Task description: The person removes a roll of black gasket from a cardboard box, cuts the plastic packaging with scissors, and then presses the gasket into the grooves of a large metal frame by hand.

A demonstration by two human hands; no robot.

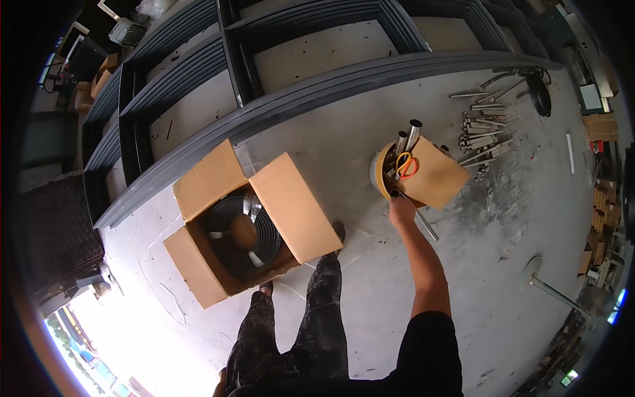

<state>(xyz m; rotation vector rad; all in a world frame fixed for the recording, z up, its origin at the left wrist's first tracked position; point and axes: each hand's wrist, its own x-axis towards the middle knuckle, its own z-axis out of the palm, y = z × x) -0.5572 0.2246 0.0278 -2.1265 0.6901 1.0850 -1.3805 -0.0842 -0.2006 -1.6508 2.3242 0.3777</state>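
My right hand point(401, 210) reaches to the near rim of a round bucket point(379, 177) on the floor. Its fingers are closed around a shiny metal tube point(426, 226) that slants out to the lower right. Other metal tubes point(413, 134) stand up out of the bucket, beside scissors point(406, 165) with red and yellow handles. A cardboard sheet point(438, 177) leans over the bucket's right side. At the lower edge, beside my leg, only a sliver of my left hand point(220, 385) shows; its fingers are hidden.
An open cardboard box point(294, 208) holding a coil of black hose or cable point(268, 231) stands before my feet. Beyond lie long dark metal frames point(317, 83). Metal pieces point(483, 135) lie scattered at the right, near a black cable point(539, 96). A pole on a round base point(555, 291) stands lower right.
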